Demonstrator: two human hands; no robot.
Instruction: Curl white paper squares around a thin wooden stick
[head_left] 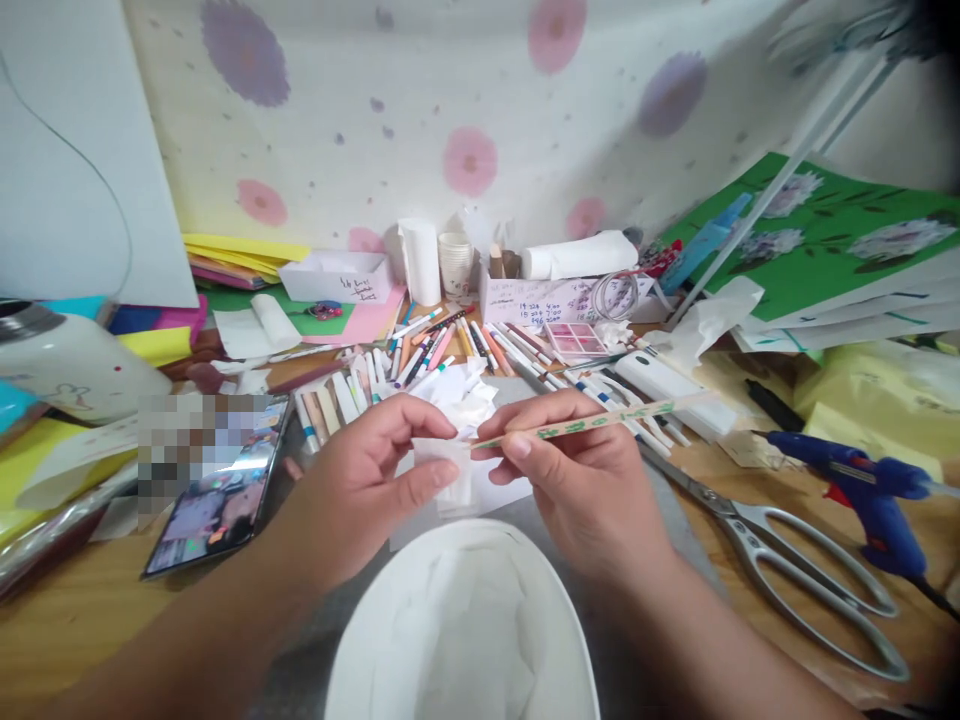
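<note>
Between the thumb and fingers of my left hand [390,480] is a small piece of white paper [441,465]. My right hand [581,475] pinches a thin pale stick with green markings [592,422], which slants up to the right. The stick's left end meets the paper near my left fingertips. Just below both hands stands a white oval container [349,660] with a pale, wrinkled inside. Crumpled white paper [461,390] lies behind my fingers.
Many markers [431,345] spread across the back of the table. Large scissors [780,560] and a blue glue gun [862,480] lie at the right. A phone [217,500] leans at the left. White boxes [337,277] and paper cups [454,265] stand by the wall.
</note>
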